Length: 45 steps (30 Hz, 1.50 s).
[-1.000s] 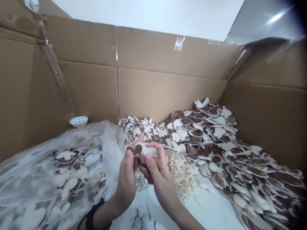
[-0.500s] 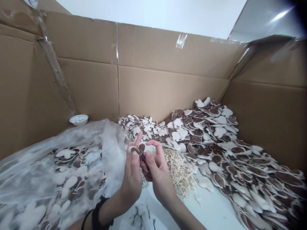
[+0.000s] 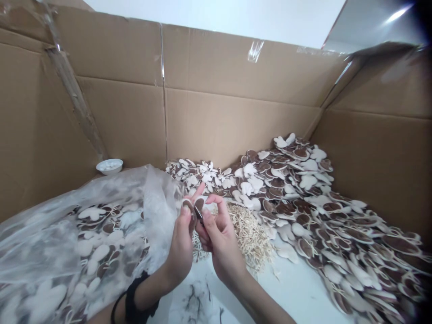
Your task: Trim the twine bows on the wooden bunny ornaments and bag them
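In front of me, my two hands grip a small brown-and-white fabric piece with rounded ear-like lobes (image 3: 189, 207). My left hand (image 3: 181, 245) pinches its left lobe between thumb and fingers, one finger pointing up behind. My right hand (image 3: 222, 240) has its thumb and curled fingers closed at the right lobe, with the index finger arched above. A thin dark, shiny thing (image 3: 199, 215) shows at the right thumb tip; I cannot make out what it is. The lower part of the piece is hidden by the fingers.
Right of my hands rises a large heap of brown-and-white pieces (image 3: 307, 207). Cream short cords (image 3: 251, 236) lie piled behind my right hand. A clear plastic bag (image 3: 158, 198) of similar pieces is at left, a white bowl (image 3: 110, 167) behind it. Cardboard walls (image 3: 236, 121) surround the table (image 3: 293, 288).
My left hand has shifted slightly and turned, so more of the brown lobes shows between the hands. My right hand keeps nearly the same grip. The view has tilted a little.
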Available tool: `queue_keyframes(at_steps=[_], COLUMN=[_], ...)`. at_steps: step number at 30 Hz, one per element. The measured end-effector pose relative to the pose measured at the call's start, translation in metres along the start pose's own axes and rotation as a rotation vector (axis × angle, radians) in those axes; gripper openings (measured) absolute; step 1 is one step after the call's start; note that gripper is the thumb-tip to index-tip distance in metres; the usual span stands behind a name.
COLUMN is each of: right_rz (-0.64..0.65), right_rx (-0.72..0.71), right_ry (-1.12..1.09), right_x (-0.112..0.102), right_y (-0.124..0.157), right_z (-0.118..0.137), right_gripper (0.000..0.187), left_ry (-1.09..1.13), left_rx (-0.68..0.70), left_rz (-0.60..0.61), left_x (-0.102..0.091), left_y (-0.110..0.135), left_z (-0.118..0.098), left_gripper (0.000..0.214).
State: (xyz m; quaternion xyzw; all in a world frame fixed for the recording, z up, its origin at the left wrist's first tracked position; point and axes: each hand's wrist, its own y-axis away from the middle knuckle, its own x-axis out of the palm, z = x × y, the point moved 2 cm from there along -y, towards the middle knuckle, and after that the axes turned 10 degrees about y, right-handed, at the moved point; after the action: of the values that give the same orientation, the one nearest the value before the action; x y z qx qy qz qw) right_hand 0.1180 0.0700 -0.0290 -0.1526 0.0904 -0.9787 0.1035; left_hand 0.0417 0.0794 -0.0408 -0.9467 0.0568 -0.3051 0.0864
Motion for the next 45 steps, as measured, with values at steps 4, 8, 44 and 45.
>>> queue_keyframes(at_steps=[4,8,44,45], right_rz=[-0.006,-0.095,0.188,0.185], right_rx=[0.008,-0.121,-0.485,-0.505], right_ry=[-0.054,0.018,1.149,1.149], right_x=[-0.002,-0.005,-0.051,-0.052], right_y=[0.0,0.001,0.019,0.02], right_z=[0.0,0.001,0.057,0.058], right_gripper=[0.024,0.026,0.035,0.034], left_ry=[0.121,0.092,-0.9,-0.907], left_rx=[-0.039,-0.007,0.219,0.238], left_rz=[0.017,-0.024,0.662,0.664], left_x=[0.003,-0.001,-0.005,-0.007], left_y=[0.0,0.001,0.006,0.006], left_z=[-0.005,-0.009,-0.055,-0.056], left_gripper=[0.044,0.041,0.033,0.048])
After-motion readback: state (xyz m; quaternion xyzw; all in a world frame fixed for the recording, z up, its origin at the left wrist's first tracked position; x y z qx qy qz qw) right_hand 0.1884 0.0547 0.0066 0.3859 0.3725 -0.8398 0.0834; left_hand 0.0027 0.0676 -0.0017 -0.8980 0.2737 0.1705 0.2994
